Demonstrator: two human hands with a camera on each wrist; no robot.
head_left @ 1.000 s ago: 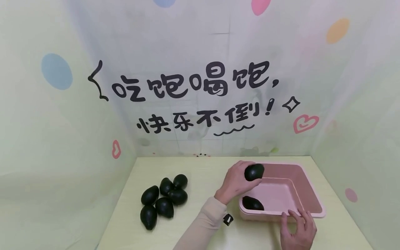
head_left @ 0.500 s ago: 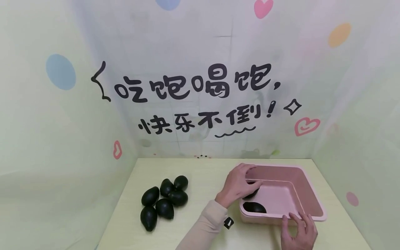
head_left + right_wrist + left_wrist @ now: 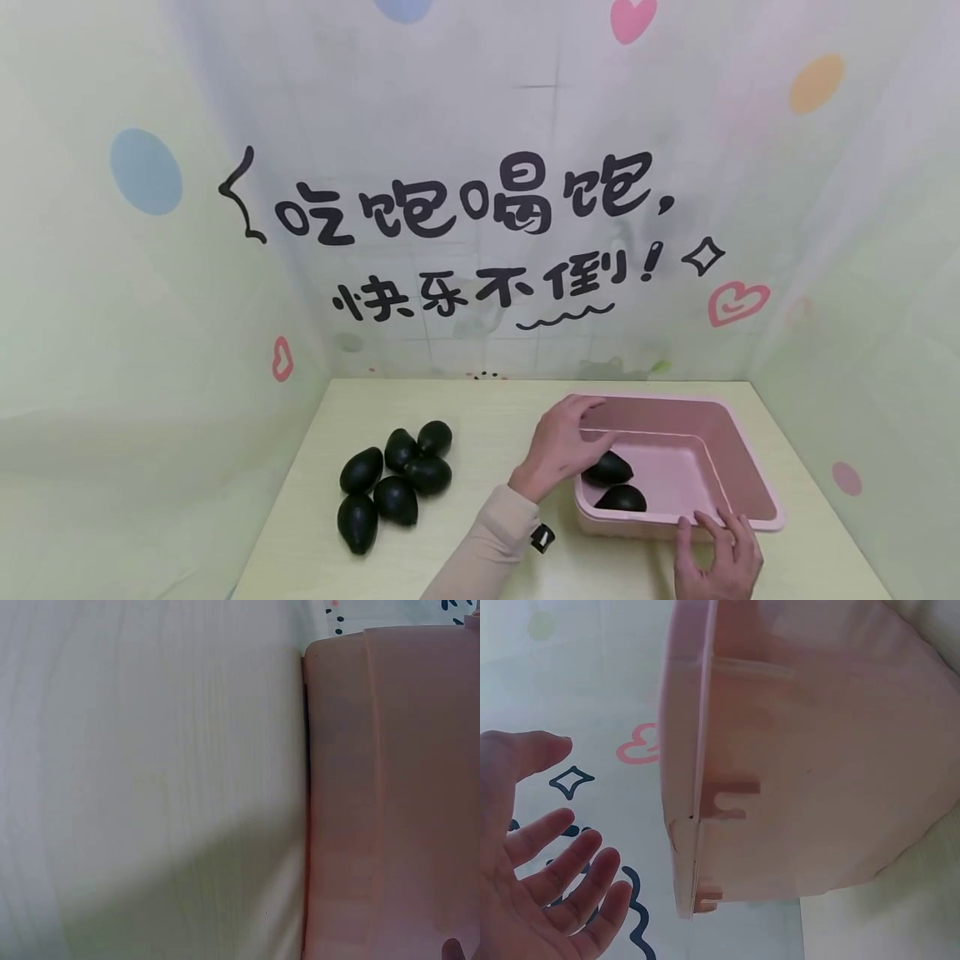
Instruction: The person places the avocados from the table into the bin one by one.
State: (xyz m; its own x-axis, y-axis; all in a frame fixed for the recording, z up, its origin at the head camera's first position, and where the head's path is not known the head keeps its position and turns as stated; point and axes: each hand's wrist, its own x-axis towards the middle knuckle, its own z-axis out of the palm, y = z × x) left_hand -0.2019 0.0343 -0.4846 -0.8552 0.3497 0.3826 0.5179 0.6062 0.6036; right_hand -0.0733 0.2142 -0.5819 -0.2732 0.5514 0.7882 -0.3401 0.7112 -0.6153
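Over the left end of a pink plastic bin (image 3: 750, 467), my left hand (image 3: 562, 446) hangs with thumb and fingers apart and nothing between them. In the left wrist view, the left hand (image 3: 547, 877) shows spread fingers beside the bin's outer wall (image 3: 817, 780). Just below it in the bin lies a dark avocado (image 3: 609, 469), partly covered by the hand. Another avocado (image 3: 622, 498) lies in front of it, its lower side hidden by the rim. My right hand (image 3: 716, 554) rests its loosely bent fingertips on the bin's front rim; one fingertip (image 3: 452, 949) shows against the wall.
Several dark avocados (image 3: 395, 500) lie in a cluster on the left of the pale wooden table (image 3: 487, 408). A printed cloth backdrop (image 3: 450, 100) stands behind and to both sides. A small black object (image 3: 542, 537) sits at the left wrist.
My left hand has lowered the avocado it held into the bin and let go, then drawn slightly left. The front avocado has shifted a little right. The right hand has stayed on the rim.
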